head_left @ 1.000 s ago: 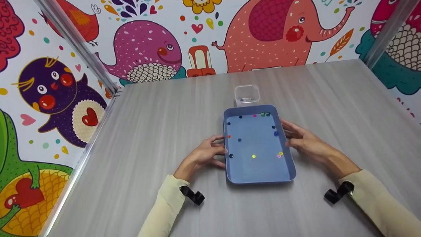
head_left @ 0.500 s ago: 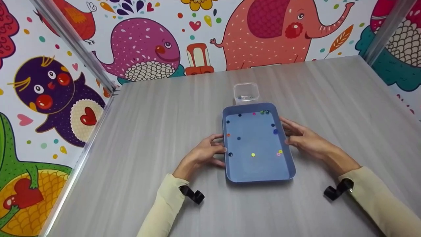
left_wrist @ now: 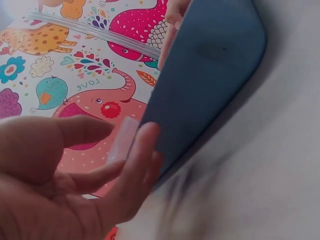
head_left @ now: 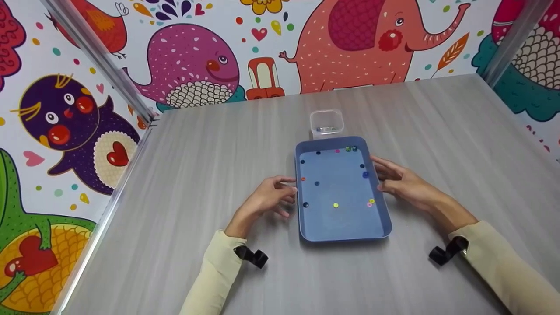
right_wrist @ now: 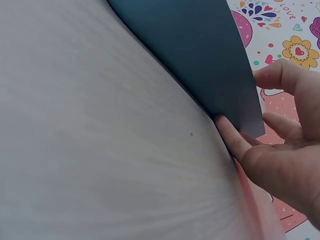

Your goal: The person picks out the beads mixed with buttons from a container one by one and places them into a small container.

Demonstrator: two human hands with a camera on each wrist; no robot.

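A blue rectangular tray [head_left: 341, 232] rests on the table, with several small round coloured pieces on its floor. Among them are a yellow piece [head_left: 335, 204], a dark piece [head_left: 306, 204] and a blue piece [head_left: 365, 174]; they look like beads or buttons. My left hand [head_left: 271, 195] is beside the tray's left wall, its fingers loosely bent and spread, holding nothing. In the left wrist view, its fingertips lie close to the wall. My right hand [head_left: 409, 186] touches the tray's right wall from outside. The right wrist view shows one finger [right_wrist: 232, 137] at the wall's lower edge.
Behind the tray stands a small clear plastic box [head_left: 327, 124] with a few small pieces in it. The grey table [head_left: 210, 175] meets cartoon-printed walls [head_left: 271, 48] at the back and sides. Black wrist straps [head_left: 251, 256] hang off both sleeves.
My left hand has drawn slightly back from the tray's left wall, its fingers loosening. My right hand stays at the right wall. The tray and its pieces look almost unmoved.
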